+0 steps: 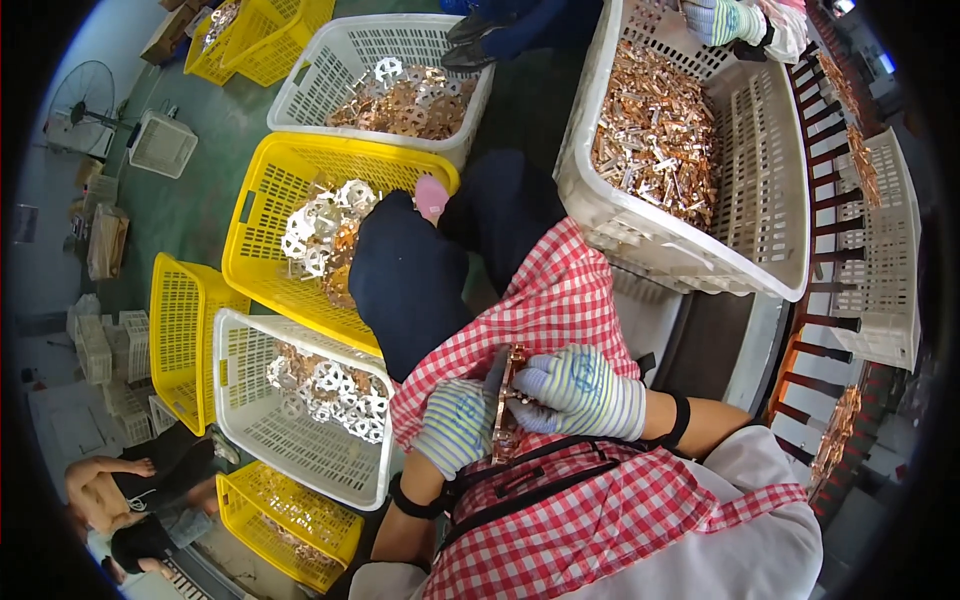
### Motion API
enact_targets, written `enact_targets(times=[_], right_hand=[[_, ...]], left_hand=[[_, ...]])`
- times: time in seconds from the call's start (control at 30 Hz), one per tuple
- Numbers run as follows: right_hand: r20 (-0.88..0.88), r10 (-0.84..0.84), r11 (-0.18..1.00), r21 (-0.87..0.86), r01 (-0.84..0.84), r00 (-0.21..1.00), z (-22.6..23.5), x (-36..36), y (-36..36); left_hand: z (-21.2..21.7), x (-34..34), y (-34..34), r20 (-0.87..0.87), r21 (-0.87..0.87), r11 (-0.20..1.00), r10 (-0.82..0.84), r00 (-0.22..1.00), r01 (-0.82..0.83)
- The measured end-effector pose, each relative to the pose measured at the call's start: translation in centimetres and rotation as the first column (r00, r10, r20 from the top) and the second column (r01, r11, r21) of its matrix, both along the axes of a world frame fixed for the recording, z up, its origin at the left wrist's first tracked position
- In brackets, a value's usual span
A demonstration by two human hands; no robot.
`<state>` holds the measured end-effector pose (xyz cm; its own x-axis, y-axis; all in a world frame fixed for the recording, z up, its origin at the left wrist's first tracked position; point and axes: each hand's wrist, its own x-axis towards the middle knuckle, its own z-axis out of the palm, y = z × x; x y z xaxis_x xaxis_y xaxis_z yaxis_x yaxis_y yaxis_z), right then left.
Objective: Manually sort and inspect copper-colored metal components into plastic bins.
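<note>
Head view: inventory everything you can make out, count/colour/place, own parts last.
Held metalwork: count unclear, copper-coloured, between the hands
Loose metal parts: too many to count, silver and copper-coloured, in crates
Yellow crates: at least four, yellow, left half
White crates: at least four, white, both sides
Fan: one, grey, upper left
Barred rack: one, dark and orange, right
Co-worker's glove: one, striped, upper right
Other person: at least one, dark clothing, lower left
Apron: one, red-white check, lower centre
Left hand: one, striped glove, lower centre
Right hand: one, striped glove, right of left hand
</note>
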<state>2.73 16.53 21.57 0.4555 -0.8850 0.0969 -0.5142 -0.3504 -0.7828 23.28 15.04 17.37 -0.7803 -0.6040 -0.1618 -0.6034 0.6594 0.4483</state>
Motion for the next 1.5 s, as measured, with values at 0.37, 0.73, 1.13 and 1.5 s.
enact_targets(times=[0.37, 0.73, 1.13, 1.5], right_hand=[[-0.082, 0.002, 0.996, -0.090, -0.010, 0.997, 0.6, -1.4, 0.8], [0.235, 0.041, 0.977, 0.196, -0.089, 0.971, 0.3, 1.2, 0.8], [-0.076, 0.137, 0.989, -0.046, -0.141, 0.988, 0.2, 0.8, -0.1], [0.528, -0.328, 0.935, 0.299, 0.189, 0.784, 6.0, -9.0, 2.0]], left_hand=[[-2.8, 1.5, 0.3, -0.507, 0.180, 0.980, 0.170, 0.845, -0.089], [-2.4, 1.9, 0.5, -0.241, 0.144, 0.983, 0.145, 0.960, -0.112], [0.7, 0.1, -0.4, -0.075, 0.088, 0.992, 0.101, 0.992, -0.094], [-3.2, 2.2, 0.1, -0.148, 0.420, 0.894, 0.235, 0.961, -0.154]])
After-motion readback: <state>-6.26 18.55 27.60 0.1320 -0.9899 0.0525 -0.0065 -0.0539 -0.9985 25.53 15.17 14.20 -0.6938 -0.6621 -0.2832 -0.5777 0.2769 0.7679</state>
